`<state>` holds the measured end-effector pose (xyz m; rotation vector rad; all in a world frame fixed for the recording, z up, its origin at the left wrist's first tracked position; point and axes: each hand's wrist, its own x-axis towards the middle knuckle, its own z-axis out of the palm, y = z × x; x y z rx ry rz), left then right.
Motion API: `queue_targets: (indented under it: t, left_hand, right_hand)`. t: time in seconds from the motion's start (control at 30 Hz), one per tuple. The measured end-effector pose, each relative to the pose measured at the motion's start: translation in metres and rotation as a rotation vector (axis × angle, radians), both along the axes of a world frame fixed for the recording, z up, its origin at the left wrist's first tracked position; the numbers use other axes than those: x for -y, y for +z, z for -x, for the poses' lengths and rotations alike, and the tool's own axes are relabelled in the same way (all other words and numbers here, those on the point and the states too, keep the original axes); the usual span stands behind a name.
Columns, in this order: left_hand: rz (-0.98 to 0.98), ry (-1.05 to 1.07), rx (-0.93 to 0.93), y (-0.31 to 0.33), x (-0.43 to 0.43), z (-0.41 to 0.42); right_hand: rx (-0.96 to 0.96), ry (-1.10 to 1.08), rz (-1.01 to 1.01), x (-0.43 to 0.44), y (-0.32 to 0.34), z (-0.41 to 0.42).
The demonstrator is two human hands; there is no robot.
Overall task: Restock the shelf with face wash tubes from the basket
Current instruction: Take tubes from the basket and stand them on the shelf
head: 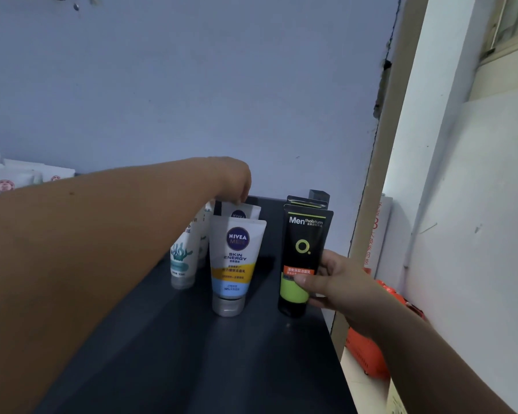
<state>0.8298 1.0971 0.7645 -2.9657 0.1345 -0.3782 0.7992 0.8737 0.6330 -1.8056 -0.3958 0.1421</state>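
Tube axis is upright: your right hand point(337, 283) grips the black tube point(304, 240) by the shelf's point(192, 354) right edge; your left hand point(234, 178) pinches the rear white tube point(243, 211).

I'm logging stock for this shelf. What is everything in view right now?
front Nivea: one, white-yellow-blue, mid-shelf, cap down
rear Nivea: one, white, directly behind it
black tubes: at least three, black and green, right row
teal-print tubes: two, white, left row
shelf: one, dark grey, under the tubes
basket: one, orange, below the shelf's right edge
boxes: several, white, far left
left hand: fingertips on rear Nivea's top
right hand: holds front black tube
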Motion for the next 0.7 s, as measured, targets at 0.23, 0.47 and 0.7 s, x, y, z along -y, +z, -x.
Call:
queue_targets:
  t: [0.23, 0.47, 0.7]
  left_hand:
    - [0.202, -0.023, 0.092, 0.026, -0.029, 0.046]
    - [0.196, 0.092, 0.013, 0.025, -0.061, 0.085]
    - [0.142, 0.054, 0.028, 0.008, -0.071, 0.087]
  right_hand:
    - [0.020, -0.020, 0.017, -0.014, 0.006, 0.008]
    - [0.105, -0.009, -0.004, -0.022, 0.035, 0.043]
    - [0.113, 0.024, -0.007, -0.032, 0.050, 0.092]
